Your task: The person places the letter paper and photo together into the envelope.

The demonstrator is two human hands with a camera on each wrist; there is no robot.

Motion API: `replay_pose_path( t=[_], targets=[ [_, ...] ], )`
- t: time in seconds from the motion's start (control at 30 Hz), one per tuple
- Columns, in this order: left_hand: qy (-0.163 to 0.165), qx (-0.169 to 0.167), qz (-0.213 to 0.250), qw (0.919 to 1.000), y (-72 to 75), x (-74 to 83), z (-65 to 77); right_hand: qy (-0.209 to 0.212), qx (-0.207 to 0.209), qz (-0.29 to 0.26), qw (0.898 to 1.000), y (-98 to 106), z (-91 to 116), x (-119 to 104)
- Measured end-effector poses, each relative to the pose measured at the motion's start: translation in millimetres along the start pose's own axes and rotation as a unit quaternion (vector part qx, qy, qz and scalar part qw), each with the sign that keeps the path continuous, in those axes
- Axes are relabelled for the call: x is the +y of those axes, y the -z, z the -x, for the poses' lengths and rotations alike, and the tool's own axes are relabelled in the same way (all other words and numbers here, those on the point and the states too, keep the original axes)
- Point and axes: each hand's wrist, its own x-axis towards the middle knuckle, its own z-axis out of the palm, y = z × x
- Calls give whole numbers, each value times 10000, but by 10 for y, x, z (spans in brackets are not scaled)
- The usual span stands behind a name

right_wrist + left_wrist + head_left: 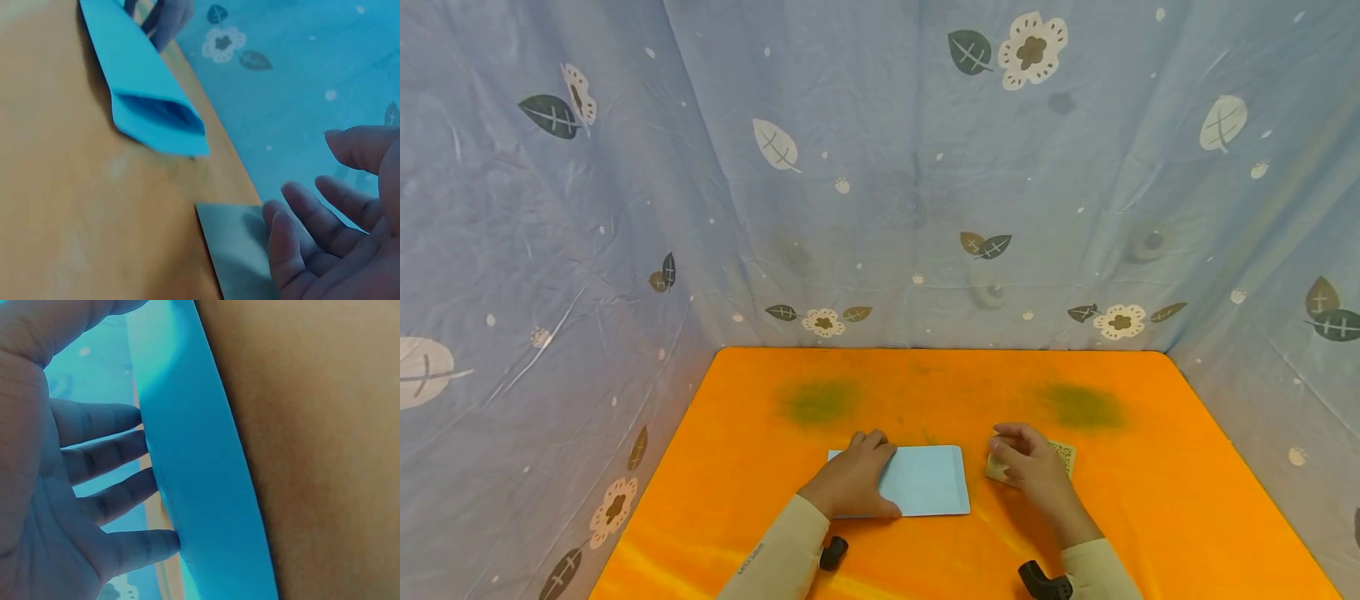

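A pale blue paper envelope (928,482) lies flat near the middle of the table, its right end facing the other hand. My left hand (856,477) grips it across its width, thumb at the near edge and straight fingers (103,456) against the far edge. In the right wrist view the end of the envelope (147,69) gapes into a dark slot. To the right, a small yellowish card (1064,454) with a dense printed pattern rests on the table. My right hand (1036,468) is over the card, fingers loosely bent, and covers part of it.
An orange cloth covers the table (917,383), with two dark greenish patches toward the back. Blue curtains (880,208) printed with leaves and flowers stand along the back and both sides. A black wrist mount (1043,581) shows at the right sleeve, another (833,553) at the left.
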Motion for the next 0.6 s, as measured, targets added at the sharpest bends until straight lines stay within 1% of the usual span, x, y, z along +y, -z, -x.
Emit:
replay_pose_path(
  t=[0.2,0.47,0.6],
  targets=[
    [20,-1,-2,10000,1,-1,-3,148,280,455,9985,120,-25,50],
    [37,-4,-32,10000,-4,-5,-1,174,367,668,9969,224,-24,96],
    [52,-24,-39,10000,1,-1,-4,100,457,778,9959,274,-7,100]
  ],
)
